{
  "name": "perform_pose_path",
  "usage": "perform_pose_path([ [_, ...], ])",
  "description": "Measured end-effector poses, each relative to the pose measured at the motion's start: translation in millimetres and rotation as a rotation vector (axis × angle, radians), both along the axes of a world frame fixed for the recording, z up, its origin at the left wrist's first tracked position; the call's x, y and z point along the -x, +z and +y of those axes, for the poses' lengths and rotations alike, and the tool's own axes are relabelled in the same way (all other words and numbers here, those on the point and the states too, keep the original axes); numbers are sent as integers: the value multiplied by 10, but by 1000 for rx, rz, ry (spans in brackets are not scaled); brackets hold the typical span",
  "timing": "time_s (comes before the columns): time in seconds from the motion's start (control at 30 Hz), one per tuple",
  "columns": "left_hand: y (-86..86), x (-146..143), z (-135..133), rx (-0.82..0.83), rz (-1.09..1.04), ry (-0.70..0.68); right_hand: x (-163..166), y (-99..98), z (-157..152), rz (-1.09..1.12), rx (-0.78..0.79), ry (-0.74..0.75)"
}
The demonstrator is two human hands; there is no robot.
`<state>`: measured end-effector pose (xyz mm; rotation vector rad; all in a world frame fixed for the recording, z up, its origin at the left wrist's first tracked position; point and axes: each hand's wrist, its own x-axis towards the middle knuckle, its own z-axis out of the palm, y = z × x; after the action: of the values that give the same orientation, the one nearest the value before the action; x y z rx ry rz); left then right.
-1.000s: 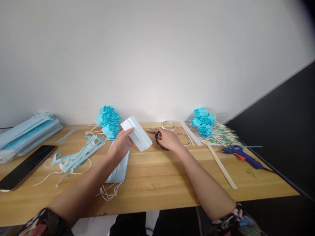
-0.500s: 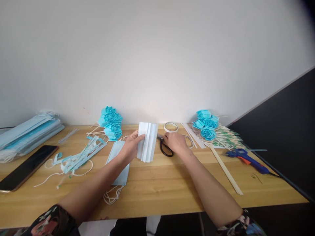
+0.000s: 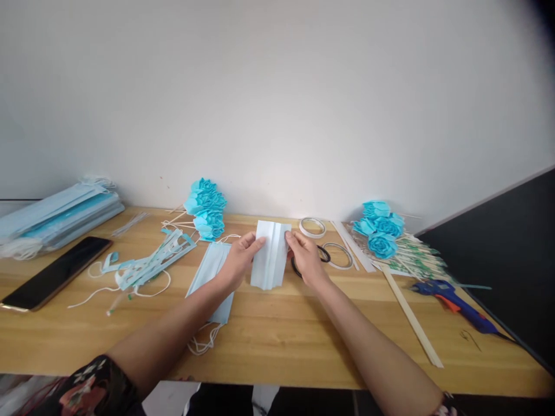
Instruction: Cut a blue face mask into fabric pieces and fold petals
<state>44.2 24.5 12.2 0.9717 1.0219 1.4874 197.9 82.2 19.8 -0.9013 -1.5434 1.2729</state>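
Observation:
A pleated pale-blue face mask piece [image 3: 270,260], with no ear loops showing, is held upright above the table between my two hands. My left hand [image 3: 243,254] pinches its left edge, thumb on the near face. At the right edge, the thumb and fingers of my right hand [image 3: 304,254] close on the same piece. Black-handled scissors [image 3: 323,254] lie behind my right hand, which hides most of them. A whole face mask [image 3: 222,312] with white loops lies flat, partly under my left forearm.
Cut mask strips [image 3: 143,271], a phone [image 3: 56,274] and stacked masks [image 3: 65,214] are on the left. Blue fabric flowers [image 3: 206,202] stand behind. Tape rolls [image 3: 312,227], more blue flowers [image 3: 381,237], a wooden strip [image 3: 411,318] and a glue gun [image 3: 459,306] are on the right.
My right hand has let go of the scissors and moved to the right edge of the mask piece, which now has both hands on it. The view has shifted slightly.

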Motion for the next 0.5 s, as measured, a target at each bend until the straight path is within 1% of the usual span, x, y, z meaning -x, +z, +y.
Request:
perform_pose_path([
  [0.1, -11, 27, 4, 13, 67, 106, -13, -5, -24, -71, -144, -68],
  [0.23, -14, 50, 1, -20, 186, 270, -26, 3, -60, -179, -337, -214],
  [0.33, 0, 51, -14, -48, 269, 337, -26, 3, -78, -215, -398, -286],
  [0.5, 11, 50, -32, -99, 340, 349, -36, 9, -71, -219, -426, -359],
])
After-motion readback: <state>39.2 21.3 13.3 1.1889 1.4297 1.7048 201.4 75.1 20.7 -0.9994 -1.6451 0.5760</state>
